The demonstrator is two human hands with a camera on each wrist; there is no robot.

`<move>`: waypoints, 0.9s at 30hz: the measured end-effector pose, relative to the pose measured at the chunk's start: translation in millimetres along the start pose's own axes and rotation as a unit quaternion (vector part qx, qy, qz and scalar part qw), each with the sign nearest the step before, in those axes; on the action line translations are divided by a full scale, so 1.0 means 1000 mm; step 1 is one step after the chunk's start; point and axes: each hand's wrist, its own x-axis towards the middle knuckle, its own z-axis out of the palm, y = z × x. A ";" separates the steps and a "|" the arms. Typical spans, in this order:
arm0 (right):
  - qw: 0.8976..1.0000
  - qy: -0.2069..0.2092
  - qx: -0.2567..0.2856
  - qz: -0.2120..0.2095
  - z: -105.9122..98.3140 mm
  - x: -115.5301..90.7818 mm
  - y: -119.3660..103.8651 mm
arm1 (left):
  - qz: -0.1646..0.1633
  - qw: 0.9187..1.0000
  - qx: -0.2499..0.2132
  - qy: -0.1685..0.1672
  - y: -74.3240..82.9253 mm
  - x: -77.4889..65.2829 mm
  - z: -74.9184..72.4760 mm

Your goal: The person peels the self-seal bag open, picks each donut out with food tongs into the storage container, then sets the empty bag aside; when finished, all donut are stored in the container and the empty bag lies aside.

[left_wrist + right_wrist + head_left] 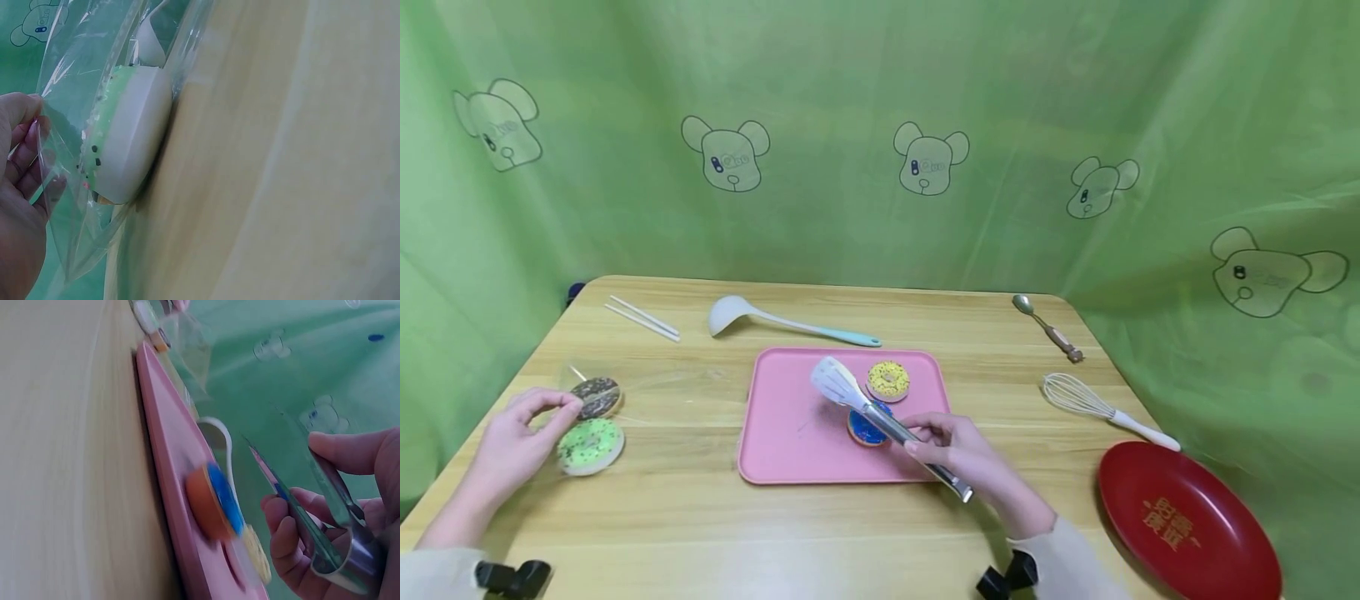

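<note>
Tongs (pixel 886 422) point forward-left, their long axis diagonal.

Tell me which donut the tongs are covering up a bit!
The blue donut on the pink tray: in the head view, the tongs in the right hand cross over it. They don't cover the yellow donut, green donut or dark donut.

"What is pinched by the left hand (pixel 512 442)?"

"A clear bag (pixel 70 78); through it a green-iced doughnut (pixel 128 134) is seen."

"And by the right hand (pixel 958 450)?"

"Tilted metal tongs (pixel 891 427) are held, arms apart, near a blue-iced doughnut (pixel 864 431) set on a pink tray (pixel 782 437)."
</note>
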 end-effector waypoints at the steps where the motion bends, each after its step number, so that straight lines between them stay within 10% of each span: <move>1: 1.000 -0.007 0.002 -0.003 0.005 0.004 -0.002 | 0.000 1.000 -0.001 0.000 0.000 0.000 0.000; 27: 0.989 -0.109 -0.097 -0.008 0.111 0.093 -0.039 | -0.016 1.000 -0.017 0.004 -0.001 0.001 0.001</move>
